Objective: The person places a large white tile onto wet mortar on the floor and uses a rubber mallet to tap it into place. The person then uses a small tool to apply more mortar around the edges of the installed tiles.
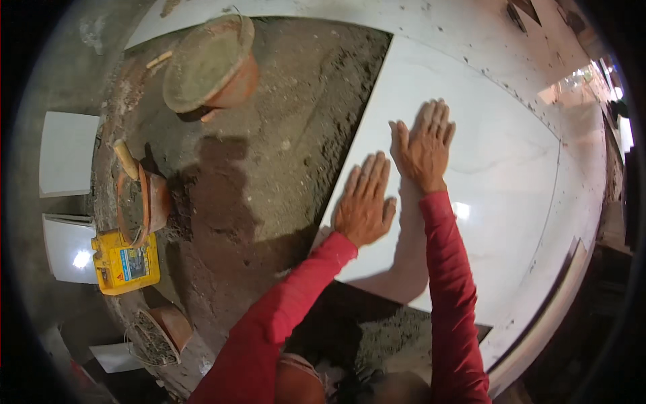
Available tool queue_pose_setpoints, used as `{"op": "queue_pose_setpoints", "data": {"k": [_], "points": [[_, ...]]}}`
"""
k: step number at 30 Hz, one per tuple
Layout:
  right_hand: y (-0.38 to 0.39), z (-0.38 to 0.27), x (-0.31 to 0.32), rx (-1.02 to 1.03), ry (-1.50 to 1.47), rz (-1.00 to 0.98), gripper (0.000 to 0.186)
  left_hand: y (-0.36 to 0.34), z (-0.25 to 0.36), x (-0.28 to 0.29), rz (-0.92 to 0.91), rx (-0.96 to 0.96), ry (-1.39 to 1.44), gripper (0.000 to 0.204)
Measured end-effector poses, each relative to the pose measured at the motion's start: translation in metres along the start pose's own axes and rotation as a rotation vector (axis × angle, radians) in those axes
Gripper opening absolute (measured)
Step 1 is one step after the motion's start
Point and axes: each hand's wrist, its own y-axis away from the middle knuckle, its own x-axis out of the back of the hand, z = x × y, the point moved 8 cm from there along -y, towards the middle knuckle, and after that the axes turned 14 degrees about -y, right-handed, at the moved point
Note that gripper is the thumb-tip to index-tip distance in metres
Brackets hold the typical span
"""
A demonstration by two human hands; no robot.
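A large glossy white floor tile (498, 202) with faint veining lies at the right, its left edge bordering grey-brown mortar (296, 128). Both my hands rest palm down on it, fingers stretched out toward the far side. My left hand (367, 205) is near the tile's left edge. A little farther off and to the right is my right hand (426, 149), its thumb apart from the fingers. Neither hand holds anything. Red sleeves cover both forearms, and their shadow falls across the tile.
A wide mortar-stained basin (249, 77) stands on the bed at the far left. Nearer are a bucket (158, 202) with a wooden handle, a yellow jerrycan (148, 266) and a tipped bucket (171, 326) of mortar. White tiles (67, 155) lie along the left. A long strip (538, 323) runs along the right.
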Motion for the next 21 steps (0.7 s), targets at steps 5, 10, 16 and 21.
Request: {"op": "queue_pose_setpoints", "data": {"k": [5, 10, 16, 21], "points": [[0.045, -0.005, 0.082, -0.04, -0.075, 0.187, 0.082, 0.006, -0.003, -0.014, 0.037, 0.01, 0.028, 0.067], [0.146, 0.0, 0.064, -0.132, -0.09, -0.031, 0.079, 0.009, 0.008, -0.01, 0.109, -0.024, -0.155, 0.057], [0.256, 0.002, 0.118, -0.188, -0.096, -0.116, 0.071, 0.045, 0.014, -0.005, 0.142, -0.048, -0.077, 0.054], [0.356, 0.047, 0.215, -0.343, -0.32, 0.255, 0.033, 0.144, 0.017, 0.004, 0.119, -0.002, -0.058, 0.053]]}}
